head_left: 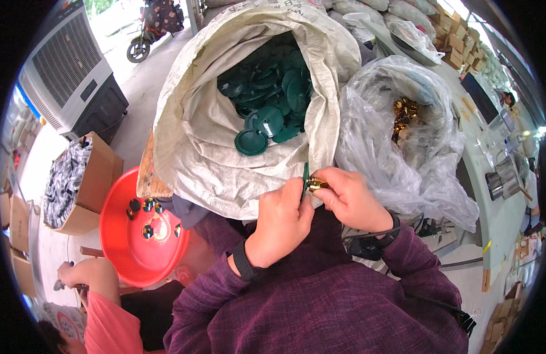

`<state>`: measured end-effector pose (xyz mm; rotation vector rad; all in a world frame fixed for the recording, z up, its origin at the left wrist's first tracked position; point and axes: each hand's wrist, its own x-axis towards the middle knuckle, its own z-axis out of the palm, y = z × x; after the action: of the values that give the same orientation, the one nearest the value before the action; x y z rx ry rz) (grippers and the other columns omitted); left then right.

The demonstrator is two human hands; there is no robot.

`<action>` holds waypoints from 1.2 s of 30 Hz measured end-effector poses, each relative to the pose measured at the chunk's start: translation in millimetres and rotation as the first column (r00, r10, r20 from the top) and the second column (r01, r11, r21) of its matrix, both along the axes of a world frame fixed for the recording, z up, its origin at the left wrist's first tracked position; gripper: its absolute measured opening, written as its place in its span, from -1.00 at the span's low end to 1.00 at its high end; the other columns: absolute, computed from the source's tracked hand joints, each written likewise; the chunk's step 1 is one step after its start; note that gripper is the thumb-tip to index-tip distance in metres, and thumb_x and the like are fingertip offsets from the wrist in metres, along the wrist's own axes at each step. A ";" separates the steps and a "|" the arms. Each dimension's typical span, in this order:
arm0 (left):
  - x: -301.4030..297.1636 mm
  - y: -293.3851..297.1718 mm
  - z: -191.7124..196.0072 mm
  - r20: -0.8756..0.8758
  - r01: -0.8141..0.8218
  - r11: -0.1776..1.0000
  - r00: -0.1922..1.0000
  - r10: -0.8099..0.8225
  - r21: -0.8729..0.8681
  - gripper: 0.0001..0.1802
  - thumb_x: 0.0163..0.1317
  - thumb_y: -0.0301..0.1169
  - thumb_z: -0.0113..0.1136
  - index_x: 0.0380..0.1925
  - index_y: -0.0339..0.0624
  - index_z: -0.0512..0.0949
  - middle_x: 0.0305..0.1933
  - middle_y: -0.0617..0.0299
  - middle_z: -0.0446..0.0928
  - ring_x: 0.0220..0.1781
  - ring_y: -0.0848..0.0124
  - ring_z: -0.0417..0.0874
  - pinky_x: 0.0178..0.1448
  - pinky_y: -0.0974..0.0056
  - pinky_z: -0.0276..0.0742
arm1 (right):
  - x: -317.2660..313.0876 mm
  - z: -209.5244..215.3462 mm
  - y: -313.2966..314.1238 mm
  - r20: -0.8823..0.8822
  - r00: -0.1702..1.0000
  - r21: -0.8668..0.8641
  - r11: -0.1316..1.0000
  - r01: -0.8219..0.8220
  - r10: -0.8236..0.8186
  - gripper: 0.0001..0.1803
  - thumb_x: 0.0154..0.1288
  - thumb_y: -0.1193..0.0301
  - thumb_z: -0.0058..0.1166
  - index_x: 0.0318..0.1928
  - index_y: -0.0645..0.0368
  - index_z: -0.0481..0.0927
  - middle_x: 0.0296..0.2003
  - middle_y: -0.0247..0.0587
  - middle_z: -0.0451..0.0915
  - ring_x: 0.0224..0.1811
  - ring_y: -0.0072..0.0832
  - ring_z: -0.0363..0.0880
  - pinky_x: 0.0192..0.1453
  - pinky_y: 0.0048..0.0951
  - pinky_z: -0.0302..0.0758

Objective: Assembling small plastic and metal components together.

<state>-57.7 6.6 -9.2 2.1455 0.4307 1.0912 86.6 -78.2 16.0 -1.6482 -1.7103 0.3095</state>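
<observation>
Green disc (305, 173), seen nearly edge-on, its long axis running up the view, lies between the hands: the left hand (283, 215) pinches it; the right hand (354, 199) pinches a gold piece (317, 183) at its right face.

Before you, a green disc (305, 173) stands edge-on; a shiny gold piece (318, 184) lies sideways against its right face.
</observation>
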 end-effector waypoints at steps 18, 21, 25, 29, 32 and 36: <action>-176.2 179.1 -15.4 -0.318 -0.828 0.373 0.251 0.914 0.419 -0.48 0.06 -0.48 0.10 0.10 -0.26 0.36 0.01 -0.11 0.50 0.03 0.01 0.53 0.09 0.08 0.42 | 162.8 22.2 -45.9 0.371 0.682 0.213 0.773 0.598 -0.630 -0.82 0.16 0.41 -0.01 -0.28 0.24 0.56 -0.42 0.08 0.57 -0.33 0.00 0.56 -0.25 -0.12 0.47; -159.6 173.4 -20.5 -0.198 -0.763 0.493 0.454 0.869 0.417 -0.44 -0.05 -0.45 0.25 0.04 -0.27 0.41 -0.02 -0.07 0.49 0.03 0.02 0.49 0.11 0.07 0.39 | 177.1 0.0 -47.1 0.564 0.705 -0.136 0.794 0.593 -0.430 -0.75 0.10 0.51 -0.07 -0.19 0.21 0.56 -0.33 0.13 0.56 -0.23 0.07 0.52 -0.19 -0.12 0.46; -76.7 141.2 -31.3 -0.108 -0.442 0.774 0.835 0.540 0.454 -0.60 -0.03 -0.50 0.16 -0.10 -0.22 0.49 -0.07 -0.06 0.50 -0.03 -0.01 0.50 0.02 0.07 0.43 | 195.5 -13.1 -40.7 0.641 0.737 -0.456 0.666 0.591 -0.215 -0.67 0.08 0.55 -0.12 -0.10 0.23 0.54 -0.27 0.13 0.57 -0.17 0.03 0.53 -0.11 -0.16 0.45; -8.3 128.3 -22.2 -0.340 -0.263 0.900 0.859 0.383 0.348 -0.58 -0.06 -0.44 0.20 -0.10 -0.27 0.49 -0.11 -0.09 0.51 -0.07 -0.04 0.50 0.01 0.05 0.43 | 202.1 -14.6 -45.7 0.443 0.891 -0.432 0.848 0.306 -0.096 -0.61 0.09 0.48 -0.13 -0.03 0.31 0.47 -0.15 0.06 0.54 -0.10 -0.10 0.51 -0.04 -0.27 0.45; 17.8 122.3 -22.9 -0.472 -0.085 0.896 0.826 0.308 0.437 -0.54 -0.10 -0.41 0.22 -0.10 -0.30 0.49 -0.14 -0.11 0.52 -0.10 -0.06 0.49 0.00 0.04 0.43 | 194.6 -20.7 -54.9 0.361 0.889 -0.289 0.872 0.396 -0.284 -0.73 0.09 0.52 -0.11 -0.17 0.33 0.48 -0.29 0.11 0.55 -0.21 -0.01 0.53 -0.15 -0.20 0.45; 21.4 129.8 -44.9 -0.516 -0.065 0.872 0.784 0.345 0.485 -0.52 -0.09 -0.42 0.19 -0.08 -0.32 0.48 -0.18 -0.13 0.52 -0.11 -0.04 0.51 -0.03 0.02 0.44 | 201.7 -28.2 -52.4 0.405 0.875 -0.375 0.825 0.423 -0.265 -0.74 0.02 0.57 -0.10 -0.22 0.38 0.50 -0.37 0.18 0.55 -0.27 0.03 0.55 -0.22 -0.15 0.45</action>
<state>-36.3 136.4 -54.2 2.9158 0.7857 0.6346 288.3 -130.6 -12.2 -2.4478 -1.5989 0.2716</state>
